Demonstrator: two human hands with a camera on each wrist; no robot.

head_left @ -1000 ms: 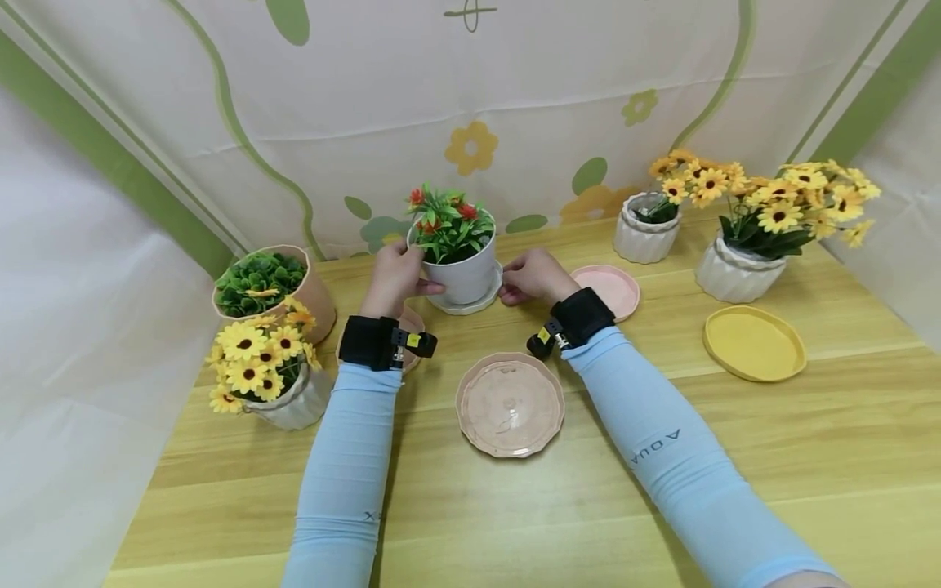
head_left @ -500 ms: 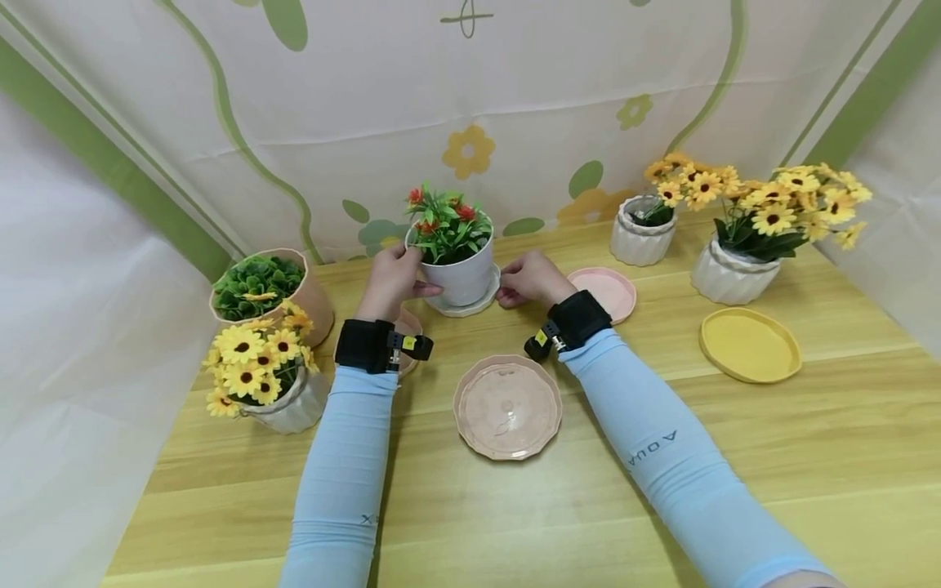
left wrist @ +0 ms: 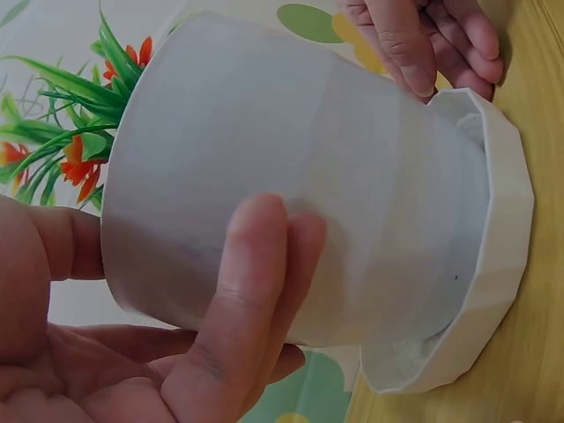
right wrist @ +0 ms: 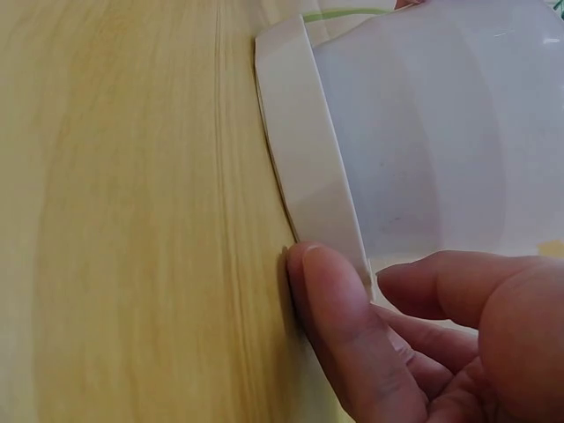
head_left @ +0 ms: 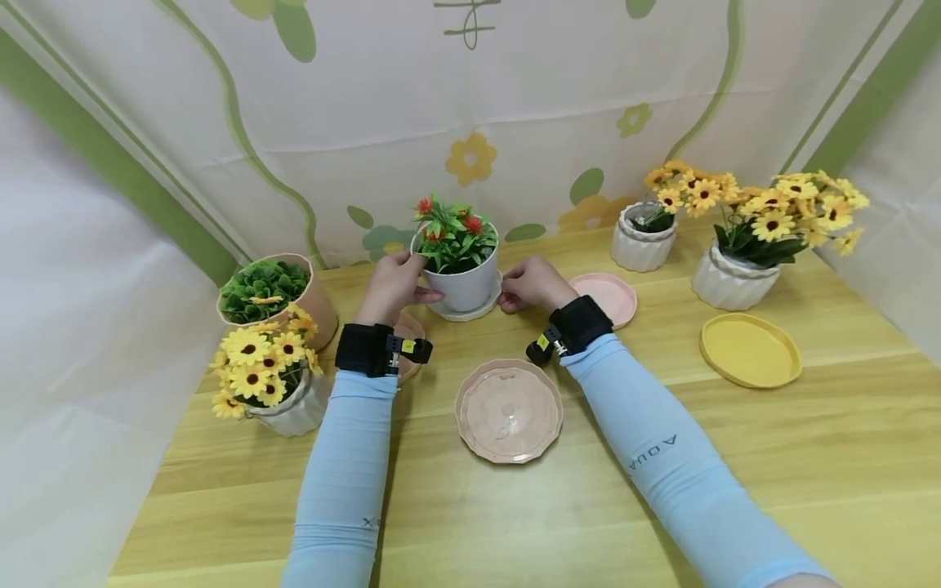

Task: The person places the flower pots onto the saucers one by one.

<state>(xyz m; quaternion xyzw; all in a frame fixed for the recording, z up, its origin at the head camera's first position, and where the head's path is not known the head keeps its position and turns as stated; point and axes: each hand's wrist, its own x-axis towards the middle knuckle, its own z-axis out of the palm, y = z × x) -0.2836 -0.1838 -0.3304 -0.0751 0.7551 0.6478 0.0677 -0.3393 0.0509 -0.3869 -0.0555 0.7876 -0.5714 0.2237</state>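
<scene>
A white flowerpot (head_left: 466, 287) with green leaves and red flowers stands upright on a white scalloped saucer (head_left: 468, 314) at the back middle of the table. My left hand (head_left: 390, 287) holds the pot by its left side, fingers near the rim and thumb along the front wall. In the left wrist view the pot (left wrist: 256, 141) sits inside the raised edge of the saucer (left wrist: 504, 238). On the other side, my right hand (head_left: 538, 283) pinches the saucer's right edge. The right wrist view has thumb and forefinger at that saucer edge (right wrist: 308, 150), low against the wood.
A pink-beige saucer (head_left: 509, 412) lies in front of the pot. A pink saucer (head_left: 606, 298) and yellow saucer (head_left: 751, 351) lie right; another (head_left: 410, 328) is partly behind my left wrist. Potted yellow flowers (head_left: 294, 408) and a peach pot (head_left: 318, 302) stand left; two white flowerpots (head_left: 643, 245) back right.
Both hands keep their places at the pot and saucer. The whole head view has shifted slightly, with the scene a little lower; the pot looks tilted a touch more upright.
</scene>
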